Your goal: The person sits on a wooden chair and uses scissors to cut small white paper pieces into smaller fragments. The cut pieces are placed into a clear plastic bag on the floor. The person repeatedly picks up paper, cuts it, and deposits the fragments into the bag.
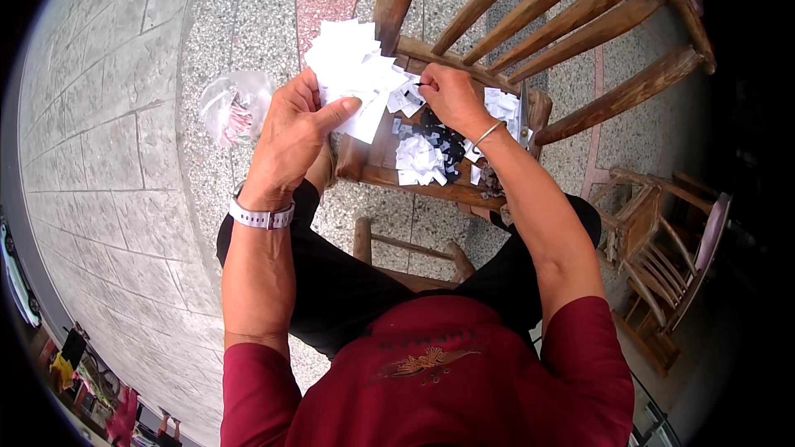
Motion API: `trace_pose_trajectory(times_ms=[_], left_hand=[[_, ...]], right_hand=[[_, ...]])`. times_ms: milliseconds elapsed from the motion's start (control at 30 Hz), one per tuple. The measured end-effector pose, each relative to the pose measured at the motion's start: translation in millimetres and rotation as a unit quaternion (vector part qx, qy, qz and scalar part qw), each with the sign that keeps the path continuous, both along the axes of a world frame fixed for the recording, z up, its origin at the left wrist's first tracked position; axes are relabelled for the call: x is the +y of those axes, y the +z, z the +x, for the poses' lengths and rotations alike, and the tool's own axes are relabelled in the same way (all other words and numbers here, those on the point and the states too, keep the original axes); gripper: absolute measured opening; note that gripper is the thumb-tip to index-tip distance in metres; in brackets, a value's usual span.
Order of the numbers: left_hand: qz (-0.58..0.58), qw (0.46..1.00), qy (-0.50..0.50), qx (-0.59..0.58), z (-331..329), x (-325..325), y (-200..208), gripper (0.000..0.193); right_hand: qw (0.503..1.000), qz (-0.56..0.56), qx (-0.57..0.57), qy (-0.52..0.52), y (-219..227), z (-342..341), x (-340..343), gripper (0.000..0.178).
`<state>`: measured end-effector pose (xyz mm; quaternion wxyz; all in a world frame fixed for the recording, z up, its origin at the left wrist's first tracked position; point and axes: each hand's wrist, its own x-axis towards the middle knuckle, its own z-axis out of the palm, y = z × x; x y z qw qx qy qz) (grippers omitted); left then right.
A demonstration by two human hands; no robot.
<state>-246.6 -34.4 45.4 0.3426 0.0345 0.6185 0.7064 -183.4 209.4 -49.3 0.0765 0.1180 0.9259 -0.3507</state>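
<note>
My left hand [290, 128] is closed on a fanned bunch of white paper slips [352, 62], its thumb pressed on top, over the left side of a wooden chair seat [360, 159]. At the right edge of that bunch, my right hand [454, 99] pinches a small dark piece [422, 84]; its exact kind is too small to tell. Below the right hand lie a heap of small black pieces [451, 142] and a pile of loose white slips [420, 160]. Further white slips [501, 103] rest at the seat's right side, partly behind my right wrist.
Wooden back slats [530, 12] rise at the far side of the chair. A clear plastic bag [236, 108] with pinkish contents sits on the speckled floor at left. Another wooden chair [662, 248] stands at right. A low wooden stool [410, 248] is between my legs.
</note>
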Motion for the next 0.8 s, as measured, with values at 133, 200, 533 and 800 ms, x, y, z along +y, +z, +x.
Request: trace_pose_trajectory(times_ms=[133, 200, 533, 800], left_hand=[[-0.003, 1.000, -0.005, 0.003, 1, 1, 4, 0.024], [0.001, 1.000, -0.006, 0.004, 1, 1, 5, 0.024], [-0.011, 1.000, -0.002, 0.010, 0, 0, 2, 0.024], [-0.007, 1.000, 0.004, 0.010, 0, 3, 2, 0.023]], right_hand=[[0.999, -0.022, 0.029, -0.007, 6, 8, 18, 0.011], [0.999, -0.023, 0.025, 0.012, 12, 11, 22, 0.011], [0.992, 0.060, -0.018, 0.106, 27, 11, 24, 0.012], [0.988, 0.107, 0.031, 0.111, 12, -5, 4, 0.024]])
